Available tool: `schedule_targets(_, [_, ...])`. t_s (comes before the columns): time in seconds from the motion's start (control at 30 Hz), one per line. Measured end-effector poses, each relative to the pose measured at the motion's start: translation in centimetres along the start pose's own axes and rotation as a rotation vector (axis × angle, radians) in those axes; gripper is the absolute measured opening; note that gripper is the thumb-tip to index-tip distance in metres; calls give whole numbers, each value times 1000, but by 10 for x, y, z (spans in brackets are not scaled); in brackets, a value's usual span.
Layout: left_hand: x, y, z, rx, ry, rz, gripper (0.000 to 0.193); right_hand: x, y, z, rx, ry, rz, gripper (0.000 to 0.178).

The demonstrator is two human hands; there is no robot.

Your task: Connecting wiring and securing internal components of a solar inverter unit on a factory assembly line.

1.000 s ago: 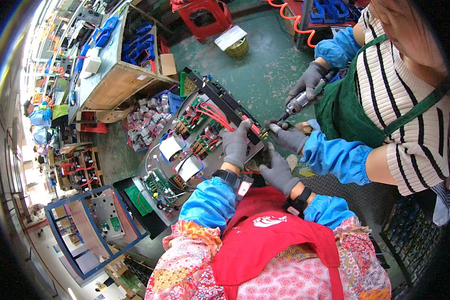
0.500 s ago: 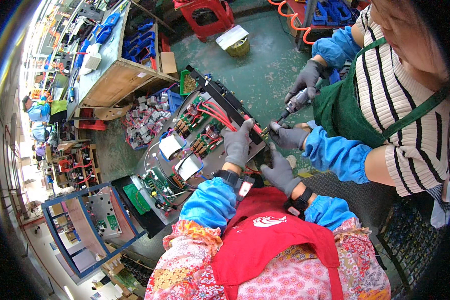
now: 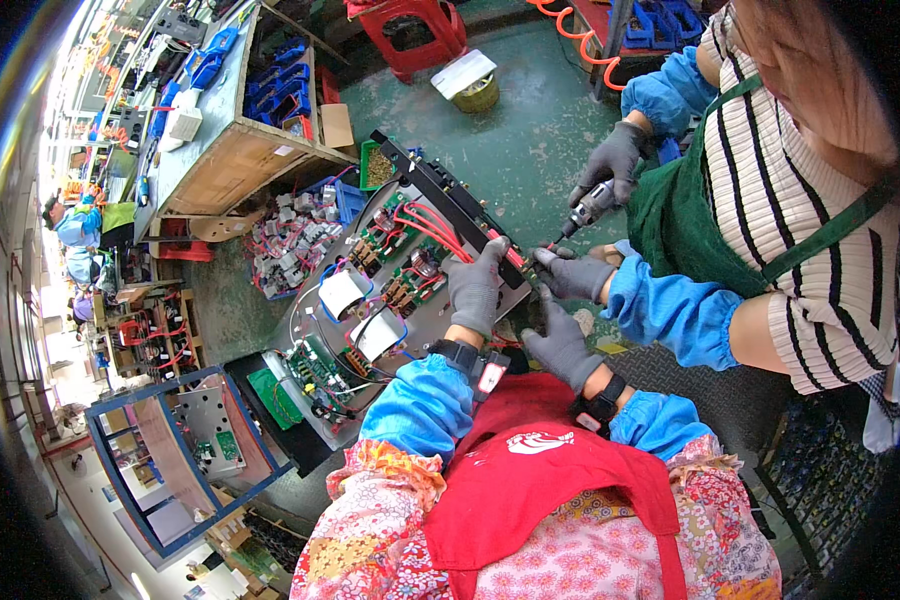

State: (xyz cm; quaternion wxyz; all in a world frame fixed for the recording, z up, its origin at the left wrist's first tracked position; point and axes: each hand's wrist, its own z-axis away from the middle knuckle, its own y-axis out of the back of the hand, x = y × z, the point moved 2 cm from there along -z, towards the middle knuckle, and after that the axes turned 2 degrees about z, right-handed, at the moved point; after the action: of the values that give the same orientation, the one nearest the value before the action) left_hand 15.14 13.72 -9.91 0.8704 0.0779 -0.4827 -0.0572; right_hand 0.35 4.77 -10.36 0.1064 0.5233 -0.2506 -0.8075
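Note:
A metal chassis (image 3: pixel 432 325) carrying circuit boards, white-topped parts and wires lies in front of me. A long black panel (image 3: pixel 435 185) runs along its far right side. My left hand (image 3: pixel 478 290), in a grey glove, is closed over the panel's near end, beside the red wires (image 3: pixel 432 222). My right hand (image 3: pixel 565 345), also gloved, is just below that end with forefinger and thumb spread; its fingertips are close to the panel's corner, and contact is unclear. Across from me, a co-worker's gloved hand (image 3: pixel 615 160) holds a power screwdriver (image 3: pixel 592 206); their other hand (image 3: pixel 573 273) is by its tip.
Beyond the chassis sit a green bin (image 3: pixel 376 166) of small parts and a heap of wired grey-white components (image 3: pixel 295 240). A wooden workbench (image 3: pixel 235 165) stands at the far left, a blue-framed rack (image 3: pixel 155 455) at the near left. A red stool (image 3: pixel 410 35) is at the back.
The co-worker's screwdriver tip has shifted slightly away from the panel, and the fingers near it have moved a little to the right. The co-worker's head leans further in. My hands stay in place.

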Motion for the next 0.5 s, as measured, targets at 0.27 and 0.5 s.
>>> schedule_targets(0.27, [20, 0, 17, 55, 33, -128, 69, 4, -3, 0, -27, -16, -4, 86])
schedule_targets(0.5, [30, 1, 23, 70, 26, -134, 70, 4, -3, 0, -47, -28, -58, 85])
